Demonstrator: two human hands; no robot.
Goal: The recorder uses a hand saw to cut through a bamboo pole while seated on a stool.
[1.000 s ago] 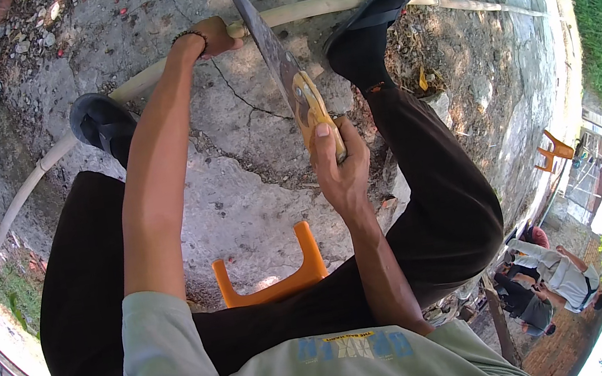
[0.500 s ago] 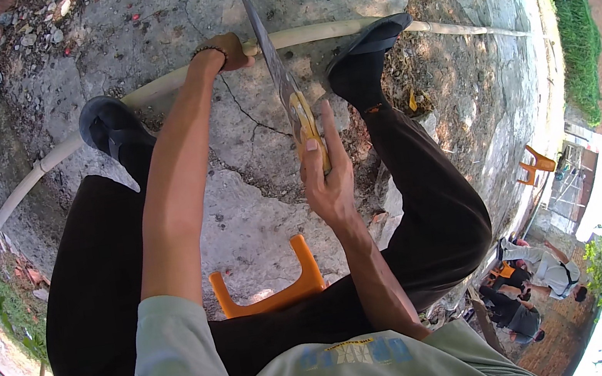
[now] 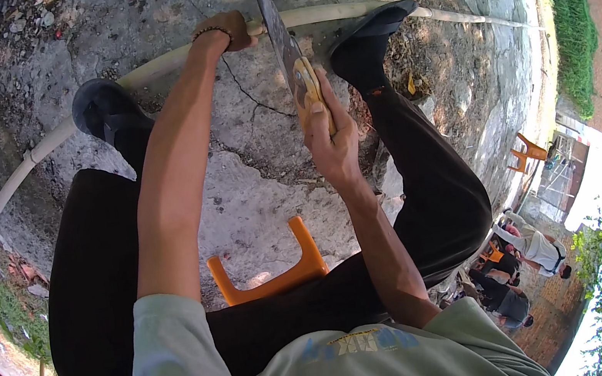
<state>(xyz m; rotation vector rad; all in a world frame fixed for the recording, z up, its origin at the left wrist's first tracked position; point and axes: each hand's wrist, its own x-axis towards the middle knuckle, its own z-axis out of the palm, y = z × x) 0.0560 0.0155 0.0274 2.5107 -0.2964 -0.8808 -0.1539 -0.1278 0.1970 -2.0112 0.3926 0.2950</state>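
L hand clenched on pole, arm fwd; R hand gripping saw.

dull metal saw blade, smooth wooden handle, smooth woody-looking pole, rough concrete, smooth plastic stool, matt cloth trousers
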